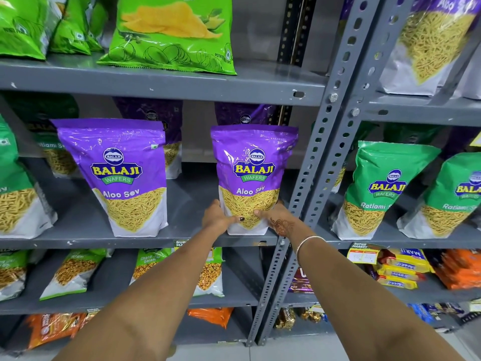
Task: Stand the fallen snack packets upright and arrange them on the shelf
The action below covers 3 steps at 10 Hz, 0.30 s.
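Packet being set upright on the shelf (145,242).

A purple packet (253,178) is being gripped at its base by the left hand (218,218) and right hand (277,220), fingers closed on it. Two purple front packets are standing; two more are partly seen behind; none is seen fallen.

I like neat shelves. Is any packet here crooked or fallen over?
Yes. On the top shelf, the big green potato wafers packet leans back instead of standing straight. The purple Aloo Sev packet held by the left hand and right hand stands upright.
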Motion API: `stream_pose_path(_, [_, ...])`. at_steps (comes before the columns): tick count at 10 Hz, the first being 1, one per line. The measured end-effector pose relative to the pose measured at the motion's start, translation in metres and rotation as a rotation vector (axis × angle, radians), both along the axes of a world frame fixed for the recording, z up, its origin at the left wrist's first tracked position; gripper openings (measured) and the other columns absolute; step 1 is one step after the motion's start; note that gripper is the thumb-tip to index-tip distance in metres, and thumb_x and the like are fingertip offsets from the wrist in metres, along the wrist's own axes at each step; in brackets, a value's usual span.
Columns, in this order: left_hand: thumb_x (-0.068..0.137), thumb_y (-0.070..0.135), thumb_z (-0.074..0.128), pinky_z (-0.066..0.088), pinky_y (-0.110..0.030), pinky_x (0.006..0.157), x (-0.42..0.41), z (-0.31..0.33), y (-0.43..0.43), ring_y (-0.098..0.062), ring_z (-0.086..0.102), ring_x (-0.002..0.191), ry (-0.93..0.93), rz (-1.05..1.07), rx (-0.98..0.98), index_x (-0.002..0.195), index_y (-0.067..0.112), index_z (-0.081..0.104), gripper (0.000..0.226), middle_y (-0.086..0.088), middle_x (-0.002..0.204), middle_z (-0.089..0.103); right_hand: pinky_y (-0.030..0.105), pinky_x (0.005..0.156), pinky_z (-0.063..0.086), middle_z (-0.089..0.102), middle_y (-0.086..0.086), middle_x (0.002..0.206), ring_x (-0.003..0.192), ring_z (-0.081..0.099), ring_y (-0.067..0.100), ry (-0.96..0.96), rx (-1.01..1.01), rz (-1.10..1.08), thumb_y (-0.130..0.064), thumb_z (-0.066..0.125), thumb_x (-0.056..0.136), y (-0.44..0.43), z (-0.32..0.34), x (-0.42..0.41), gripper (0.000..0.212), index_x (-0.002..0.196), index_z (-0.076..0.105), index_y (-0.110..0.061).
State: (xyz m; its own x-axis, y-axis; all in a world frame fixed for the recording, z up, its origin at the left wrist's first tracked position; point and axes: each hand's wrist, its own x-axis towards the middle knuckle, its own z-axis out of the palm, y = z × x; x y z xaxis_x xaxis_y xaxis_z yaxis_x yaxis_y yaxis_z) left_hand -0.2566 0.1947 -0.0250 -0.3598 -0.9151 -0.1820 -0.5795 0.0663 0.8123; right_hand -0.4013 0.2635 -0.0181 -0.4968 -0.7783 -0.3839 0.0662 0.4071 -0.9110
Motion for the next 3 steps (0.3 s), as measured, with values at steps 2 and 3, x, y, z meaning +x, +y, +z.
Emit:
stream_pose_path(2, [0.071, 0.023, 0.078, 0.045, -0.040, 0.096, 0.002, 0.006, 0.001, -0.030, 0.049, 0.125, -0.019, -0.067, 0.050, 0.127, 0.006, 0.039, 0.070, -0.013, 0.136, 0.050, 0.043, 0.107, 0.042, 0.058, 0.012, 0.128, 0.121, 0.054, 0.028, 0.056, -0.053, -0.035, -0.007, 0.076, 0.073, 0.006, 0.014, 0.008, 0.049, 0.115, 0.052, -0.001])
stream_pose_path(3, [0.075, 0.033, 0.073, 0.035, -0.045, 0.107, 0.013, 0.018, 0.008, -0.032, 0.033, 0.139, -0.072, -0.027, -0.164, 0.146, 0.008, 0.017, 0.094, -0.013, 0.154, 0.026, 0.045, 0.114, 0.032, 0.042, 0.015, 0.142, 0.134, 0.039, 0.031, 0.373, -0.159, -0.102, -0.024, 0.080, 0.069, 0.011, 0.033, 0.021, 0.087, 0.136, 0.030, -0.003])
